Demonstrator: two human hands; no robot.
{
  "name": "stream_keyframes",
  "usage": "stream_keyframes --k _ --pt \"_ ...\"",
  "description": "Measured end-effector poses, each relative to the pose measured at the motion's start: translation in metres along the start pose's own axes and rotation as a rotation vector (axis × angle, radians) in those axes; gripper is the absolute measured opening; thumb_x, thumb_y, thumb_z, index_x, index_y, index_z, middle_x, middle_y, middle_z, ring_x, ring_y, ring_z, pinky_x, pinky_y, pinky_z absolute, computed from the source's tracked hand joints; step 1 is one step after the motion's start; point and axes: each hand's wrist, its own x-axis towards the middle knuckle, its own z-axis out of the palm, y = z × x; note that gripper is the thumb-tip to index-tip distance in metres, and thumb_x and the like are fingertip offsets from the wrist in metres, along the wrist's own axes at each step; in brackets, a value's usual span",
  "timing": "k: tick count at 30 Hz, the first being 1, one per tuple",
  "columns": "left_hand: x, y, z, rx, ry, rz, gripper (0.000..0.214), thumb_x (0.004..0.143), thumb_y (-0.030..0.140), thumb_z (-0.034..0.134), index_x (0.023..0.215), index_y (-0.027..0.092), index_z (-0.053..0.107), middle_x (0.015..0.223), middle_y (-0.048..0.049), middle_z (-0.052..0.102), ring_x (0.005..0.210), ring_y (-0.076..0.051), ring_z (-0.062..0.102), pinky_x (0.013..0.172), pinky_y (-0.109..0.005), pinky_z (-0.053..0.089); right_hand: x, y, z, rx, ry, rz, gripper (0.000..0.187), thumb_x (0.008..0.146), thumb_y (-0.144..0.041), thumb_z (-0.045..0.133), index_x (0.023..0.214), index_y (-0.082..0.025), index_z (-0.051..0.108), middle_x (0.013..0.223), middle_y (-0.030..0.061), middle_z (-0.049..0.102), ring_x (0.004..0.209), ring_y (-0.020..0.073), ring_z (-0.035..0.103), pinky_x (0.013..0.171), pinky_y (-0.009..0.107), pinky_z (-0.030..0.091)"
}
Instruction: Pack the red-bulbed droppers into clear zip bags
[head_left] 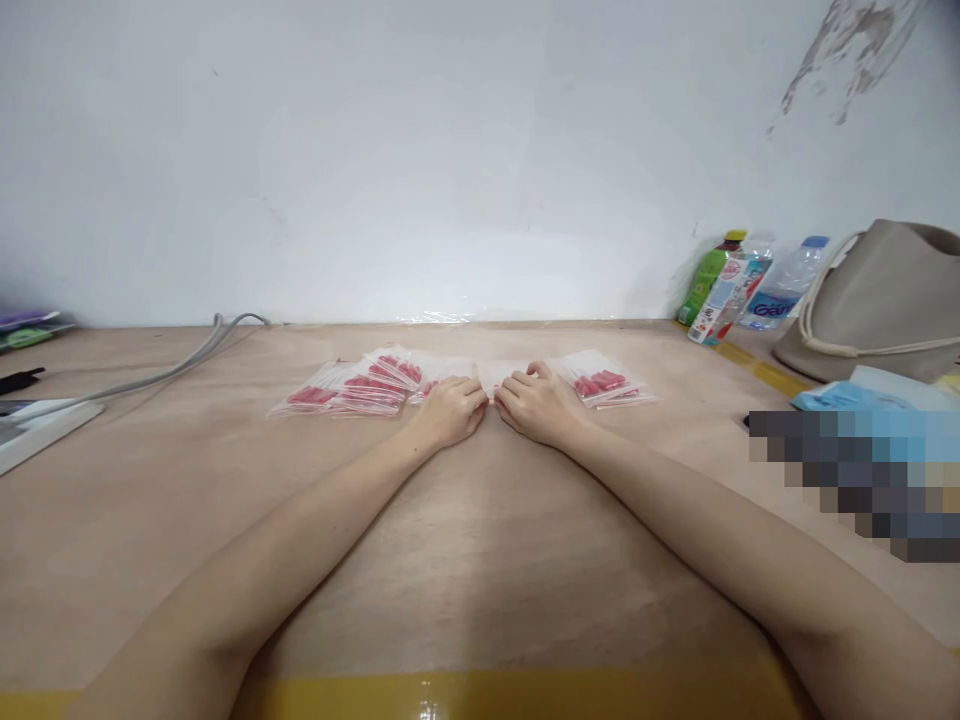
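Observation:
My left hand (453,410) and my right hand (537,404) rest close together at the middle of the table, fingers curled. Between and behind them lies a clear plastic bag (486,372), its edge pinched in the fingers of both; a bit of red shows beside my right fingers. To the left, several clear bags with small red pieces inside (367,384) overlap in a fanned pile, reaching up to my left hand. More such bags (606,382) lie stacked just right of my right hand. The fingertips are partly hidden from view.
A grey cable (187,358) crosses the wooden table (480,560) at left, near a white flat object (52,430). At right stand a green bottle (705,280), a carton (729,298), a water bottle (787,285) and a grey bag (870,300). A white wall (450,160) rises behind.

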Motion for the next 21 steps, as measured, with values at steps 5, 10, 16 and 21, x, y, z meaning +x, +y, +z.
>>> stream_keyframes --k 5,10,16,21 --pt "-0.001 0.000 0.000 -0.023 0.002 0.001 0.018 0.083 0.017 0.046 0.071 0.015 0.059 0.072 -0.0052 0.059 0.068 -0.018 0.053 0.065 -0.029 0.040 -0.022 0.018 0.003 -0.029 0.062 0.006 0.030 0.087 -0.016 0.035 0.069 -0.015 0.059 0.066 0.0048 0.059 0.069 0.0148 0.046 0.073 0.034 0.023" --pt "-0.001 -0.001 0.003 -0.045 0.001 -0.005 0.018 0.083 0.016 0.046 0.072 0.015 0.059 0.073 -0.0057 0.059 0.069 -0.018 0.054 0.065 -0.029 0.040 -0.045 0.035 -0.001 -0.009 0.049 0.056 0.030 0.087 -0.019 0.036 0.068 -0.015 0.059 0.067 0.0056 0.060 0.068 0.0149 0.047 0.071 0.033 0.023" --pt "-0.001 -0.001 0.003 -0.062 -0.004 -0.011 0.018 0.083 0.016 0.046 0.071 0.015 0.059 0.073 -0.0058 0.058 0.070 -0.017 0.054 0.065 -0.029 0.041 -0.050 0.038 -0.001 -0.069 -0.024 0.132 0.027 0.086 -0.018 0.038 0.068 -0.013 0.058 0.066 0.0080 0.060 0.066 0.0169 0.047 0.068 0.034 0.022" --pt "-0.003 -0.002 0.002 -0.072 0.003 -0.020 0.019 0.084 0.017 0.046 0.071 0.014 0.060 0.072 -0.0057 0.059 0.070 -0.017 0.055 0.065 -0.028 0.041 -0.046 0.035 -0.004 -0.074 -0.070 0.113 0.023 0.087 -0.023 0.040 0.077 -0.013 0.059 0.076 0.0092 0.062 0.073 0.0191 0.050 0.071 0.035 0.023"
